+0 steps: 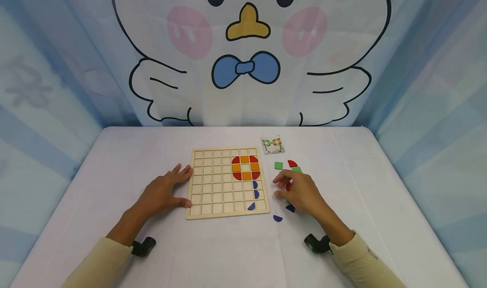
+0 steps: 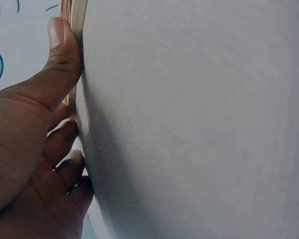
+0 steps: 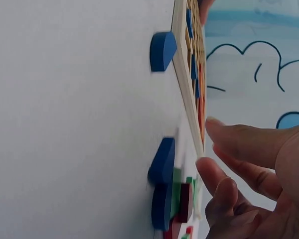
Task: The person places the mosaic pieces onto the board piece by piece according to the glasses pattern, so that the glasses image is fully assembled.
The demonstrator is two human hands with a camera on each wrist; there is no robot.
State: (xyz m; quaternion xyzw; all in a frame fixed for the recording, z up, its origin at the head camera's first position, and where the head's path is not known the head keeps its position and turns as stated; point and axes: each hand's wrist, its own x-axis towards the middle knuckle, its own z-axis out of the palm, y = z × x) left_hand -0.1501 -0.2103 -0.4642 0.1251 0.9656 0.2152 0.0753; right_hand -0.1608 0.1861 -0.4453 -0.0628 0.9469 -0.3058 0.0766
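Grid board (image 1: 217, 185) meets spread left fingers (image 1: 184, 176) (right fingers (image 1: 284, 176) parted, near blue pieces (image 1: 290, 208)).

One board (image 1: 218, 188) holds four orange squares (image 1: 246, 176), four red pieces (image 1: 236, 176) and three blue pieces (image 1: 256, 194); two hands (image 1: 161, 195) and one card (image 1: 272, 144) show.

Gridded wooden board (image 1: 213, 187) flat; red-orange ring (image 1: 246, 176) upper right; three blue pieces (image 1: 256, 194) below.

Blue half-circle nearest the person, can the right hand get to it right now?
Probably yes: the right hand is close and looks empty, and the blue half-circle lies uncovered, by itself.
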